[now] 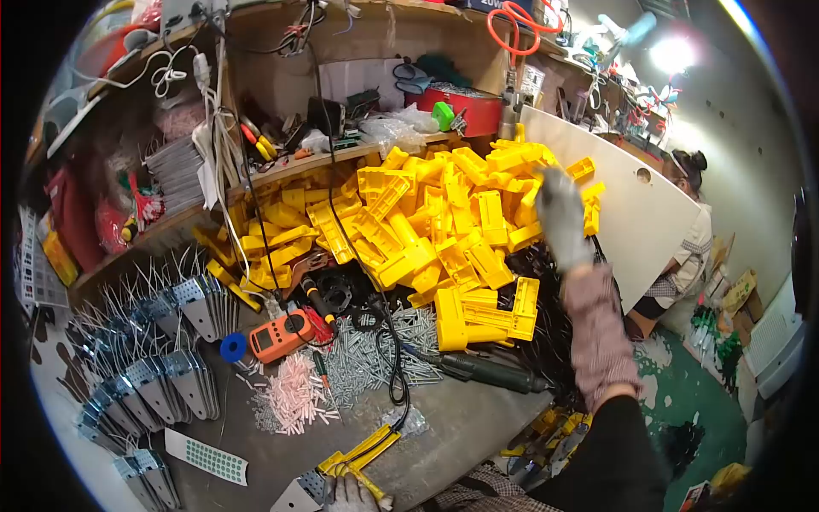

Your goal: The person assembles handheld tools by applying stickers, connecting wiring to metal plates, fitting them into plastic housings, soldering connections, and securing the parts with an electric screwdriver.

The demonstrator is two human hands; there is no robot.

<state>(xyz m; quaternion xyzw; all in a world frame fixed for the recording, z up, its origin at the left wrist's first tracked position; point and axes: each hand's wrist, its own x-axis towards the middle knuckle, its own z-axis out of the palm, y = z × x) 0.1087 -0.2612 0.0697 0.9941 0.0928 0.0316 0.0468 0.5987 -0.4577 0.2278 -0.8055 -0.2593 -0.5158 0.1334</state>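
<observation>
On the bench (465, 420), a yellow shell (372, 445), met by a cord (397, 380), is gripped by the left hand (351, 495), seemingly unfinished; a yellow pile (401, 256) is left at the right hand (563, 218), whose blurred grip cannot be told.

We wear pale grey gloves (561, 213) on both hands (350, 495), a crinkled right sleeve (597, 333) in small, muted reddish and pale checks, plain black cloth (610, 456) above it, and a darker checked garment (490, 486) beside that.
</observation>
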